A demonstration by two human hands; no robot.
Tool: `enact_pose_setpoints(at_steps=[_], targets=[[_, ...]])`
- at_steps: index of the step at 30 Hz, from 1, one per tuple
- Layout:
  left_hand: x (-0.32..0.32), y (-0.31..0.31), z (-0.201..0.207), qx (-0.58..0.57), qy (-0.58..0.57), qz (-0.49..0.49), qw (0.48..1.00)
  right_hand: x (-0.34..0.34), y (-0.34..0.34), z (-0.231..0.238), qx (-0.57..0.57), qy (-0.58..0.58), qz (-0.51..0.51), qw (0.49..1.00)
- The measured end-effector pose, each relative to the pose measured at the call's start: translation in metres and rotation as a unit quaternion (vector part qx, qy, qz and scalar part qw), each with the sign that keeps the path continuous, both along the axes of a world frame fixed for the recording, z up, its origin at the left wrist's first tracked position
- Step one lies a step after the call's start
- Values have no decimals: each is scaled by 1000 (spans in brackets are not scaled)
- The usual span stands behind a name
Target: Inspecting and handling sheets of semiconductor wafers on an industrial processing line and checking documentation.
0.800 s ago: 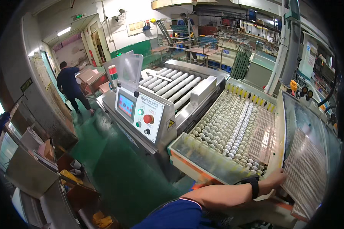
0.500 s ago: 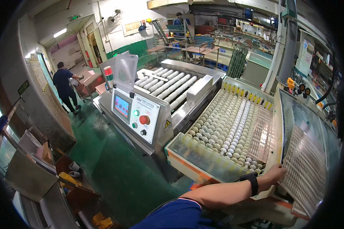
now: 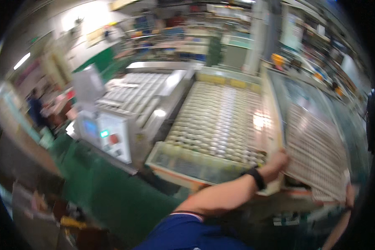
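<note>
A thin, pale copper-toned panel [image 3: 316, 150] with rows of fine pattern, like a circuit board sheet, slants at the right. My left hand [image 3: 278, 161], with a black band at its wrist, is closed on the panel's left edge. At its lower right corner is my right hand [image 3: 349, 196], blurred and partly dark, seemingly gripping the edge. Another sheet edge may show under the panel's near end; blur hides this. Left of my left hand, a conveyor bed [image 3: 214, 121] holds many small wheels in rows. A second copper-toned panel [image 3: 259, 118] lies along its right side.
A steel roller machine [image 3: 148, 89] stands left of the wheel bed, with a control box [image 3: 108, 135] bearing a screen and buttons. Behind the panel is a transparent-covered tank [image 3: 298, 93]. A person [image 3: 37, 108] is at the far left on the green floor [image 3: 108, 183].
My view has swung right, so the machines sit further left and are blurred. My right hand has come into view at the panel's lower right corner. My left hand still holds its left edge.
</note>
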State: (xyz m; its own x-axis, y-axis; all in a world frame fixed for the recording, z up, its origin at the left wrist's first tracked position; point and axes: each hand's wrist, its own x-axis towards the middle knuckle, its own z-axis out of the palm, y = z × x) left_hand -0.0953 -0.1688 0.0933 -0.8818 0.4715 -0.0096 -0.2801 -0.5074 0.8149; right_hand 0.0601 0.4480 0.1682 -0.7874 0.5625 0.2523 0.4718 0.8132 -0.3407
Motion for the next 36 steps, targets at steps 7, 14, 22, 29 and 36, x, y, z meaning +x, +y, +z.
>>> enact_pose_setpoints(at_steps=[7,14,22,29,36], targets=[[-30,-151,34,-49,-94,116,988,-36,-88,15,-12,-23,25,999],[-64,-332,5,-142,-74,229,960,-46,-105,18,17,36,-38,998],[-112,-445,-93,-358,-90,260,892,-56,-114,32,-20,-16,-56,998],[-126,-416,-87,-443,-107,223,862,-51,-127,29,-24,-22,-72,997],[-127,-386,-101,-780,132,229,567,-52,-149,40,-33,-23,-87,995]])
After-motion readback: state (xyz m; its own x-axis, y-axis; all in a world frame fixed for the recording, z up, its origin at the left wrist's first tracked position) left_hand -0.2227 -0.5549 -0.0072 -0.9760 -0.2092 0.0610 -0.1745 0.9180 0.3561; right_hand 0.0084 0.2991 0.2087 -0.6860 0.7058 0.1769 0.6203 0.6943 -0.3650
